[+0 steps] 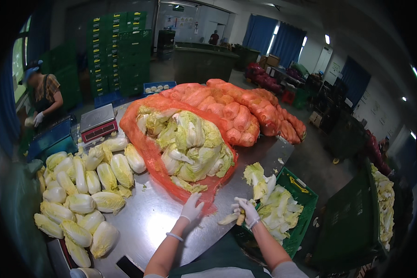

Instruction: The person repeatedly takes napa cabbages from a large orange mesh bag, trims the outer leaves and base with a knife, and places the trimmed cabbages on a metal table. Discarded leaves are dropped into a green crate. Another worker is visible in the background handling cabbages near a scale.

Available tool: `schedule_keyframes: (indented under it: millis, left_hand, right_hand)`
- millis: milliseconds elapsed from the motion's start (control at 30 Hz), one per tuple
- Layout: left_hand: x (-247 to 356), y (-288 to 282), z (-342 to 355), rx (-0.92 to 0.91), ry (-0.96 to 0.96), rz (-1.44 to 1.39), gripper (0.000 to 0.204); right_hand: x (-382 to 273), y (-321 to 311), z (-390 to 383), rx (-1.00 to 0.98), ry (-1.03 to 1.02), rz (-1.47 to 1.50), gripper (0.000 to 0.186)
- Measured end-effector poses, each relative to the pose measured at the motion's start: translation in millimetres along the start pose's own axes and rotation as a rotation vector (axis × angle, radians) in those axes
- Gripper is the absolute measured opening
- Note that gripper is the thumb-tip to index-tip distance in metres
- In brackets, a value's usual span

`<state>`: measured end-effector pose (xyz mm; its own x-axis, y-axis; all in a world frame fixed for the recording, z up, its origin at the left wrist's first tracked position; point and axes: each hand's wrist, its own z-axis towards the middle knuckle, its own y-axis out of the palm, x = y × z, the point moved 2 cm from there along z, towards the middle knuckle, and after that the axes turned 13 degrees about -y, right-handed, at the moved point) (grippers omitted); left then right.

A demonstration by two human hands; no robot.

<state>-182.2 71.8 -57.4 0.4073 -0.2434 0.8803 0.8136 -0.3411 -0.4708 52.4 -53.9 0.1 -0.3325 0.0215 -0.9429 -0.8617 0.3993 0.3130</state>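
Worktop [157,222]: bare metal, carrying the stock; its near edge stands before the person, seemingly so that both sides fall within reach.
Full sacks [238,125]: orange mesh, bulging, lying along the far side, presumably out of the working space.
Open sack [138,134]: orange mesh, centre of the worktop, mouth spread toward the person, which leaves its leafy cabbages [190,148] easy to get at.
Pale cabbages [81,204]: piled at left, apart from the leafy ones, likely to keep the two lots unmixed.
Green crate [306,224]: right of the worktop, beside the right hand, handy for the loose leaves [278,211] in it.
Scale [97,118]: red-fronted, behind the pale pile.
Left hand [192,208]: gloved, fingers extended, holding nothing visible, at the open sack's near edge.
Right hand [248,212]: gloved, fingers curled around a tan handle.
Tan handle [240,218]: possibly a knife's; too small to be sure.
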Motion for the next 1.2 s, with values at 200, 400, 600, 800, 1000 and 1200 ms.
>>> schedule_keyframes:
  millis: [200,400,600,800,1000,1200]
  left_hand:
    - [-29,-17,12,0.064,-0.386,-0.127,0.045]
    - [-44,-19,43,-0.008,-0.445,-0.289,0.043]
    - [-15,-33,65,-0.019,-0.399,-0.389,0.036]
    - [4,-11,81,-0.099,-0.415,-0.626,0.036]
    - [23,-14,93,-0.031,-0.465,-0.647,0.045]
    - [53,-15,96,-0.022,-0.638,-0.846,0.055]
  right_hand:
    - [-24,68,114,-0.168,-0.045,-0.23,0.031]
    - [-40,101,258,-0.021,-0.343,-0.452,0.026]
    - [-31,59,331,0.057,-0.355,-0.414,0.025]
    - [-26,56,315,-0.088,-0.151,-0.023,0.051]
    - [-3,67,307,-0.04,-0.17,0.035,0.044]
    - [-11,54,329,-0.059,-0.069,0.079,0.036]
